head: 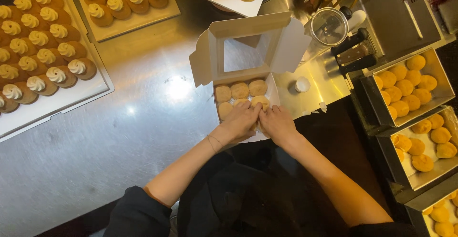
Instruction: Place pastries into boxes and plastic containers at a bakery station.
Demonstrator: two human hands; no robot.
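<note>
An open white cardboard box [274,94] with a windowed lid [248,46] stands at the near edge of the steel counter. Several round tan pastries [240,90] lie in it in rows. My left hand [240,121] and my right hand [276,124] are side by side inside the box's near part, fingers curled down onto the pastries in the front rows. The fingertips touch a pastry [260,102] in the middle row. What lies under the palms is hidden.
White trays of cream-topped pastries [43,41] fill the left and back [121,1]. Metal pans of round golden buns [405,87] stand on the right. A small white cup [302,84], a clear round container [329,25] and dark-handled tools [353,51] sit behind the box.
</note>
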